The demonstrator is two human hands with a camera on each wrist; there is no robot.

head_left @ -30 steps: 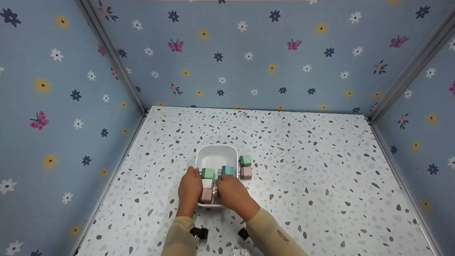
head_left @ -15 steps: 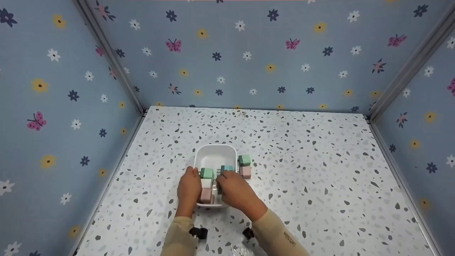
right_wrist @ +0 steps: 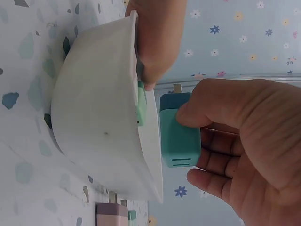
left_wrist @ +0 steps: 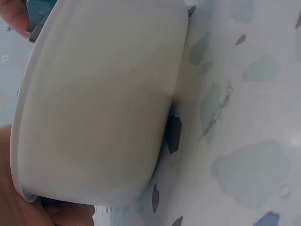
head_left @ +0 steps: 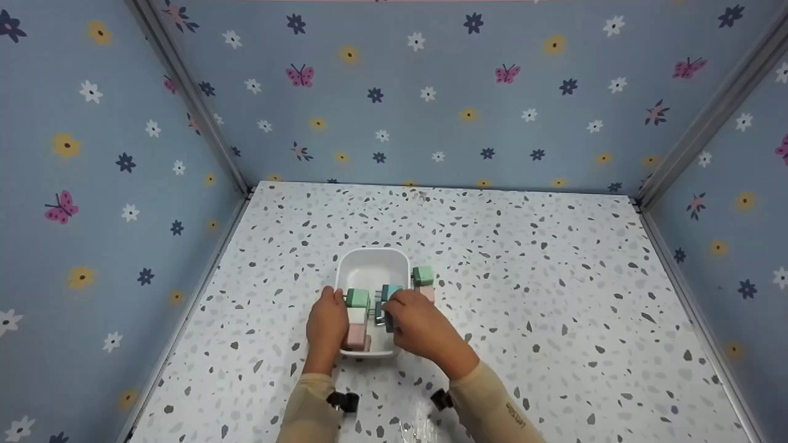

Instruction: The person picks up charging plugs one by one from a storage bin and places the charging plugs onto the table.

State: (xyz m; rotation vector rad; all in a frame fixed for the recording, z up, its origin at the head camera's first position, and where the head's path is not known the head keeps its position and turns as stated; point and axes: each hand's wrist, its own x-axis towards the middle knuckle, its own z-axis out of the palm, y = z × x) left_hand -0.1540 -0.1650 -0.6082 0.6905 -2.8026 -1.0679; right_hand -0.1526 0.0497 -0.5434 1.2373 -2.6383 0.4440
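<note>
A white plastic box [head_left: 372,261] sits on the speckled table. My left hand [head_left: 328,323] grips its left rim; the left wrist view shows fingers [left_wrist: 70,214] tucked under the rim. With thumb and fingers, my right hand [head_left: 425,326] pinches a teal plug-in charger [right_wrist: 180,136], two-tone with metal prongs, close over the box's right rim. Inside, along the left side, lie a green charger [head_left: 357,298], a white charger [head_left: 356,316] and a pink charger [head_left: 356,335]. Another teal charger [head_left: 391,291] shows just beyond my right fingers.
Against the box's right side, a green charger [head_left: 423,275] and a pink charger [right_wrist: 112,214] lie on the table, the pink one partly behind my right hand in the head view. Crumpled clear plastic [head_left: 418,429] is at the front edge. Patterned blue walls [head_left: 394,92] enclose the table.
My right hand has shifted slightly right and away from the chargers on the left, now overlapping the pink charger outside the box. The left hand stays at the rim.
</note>
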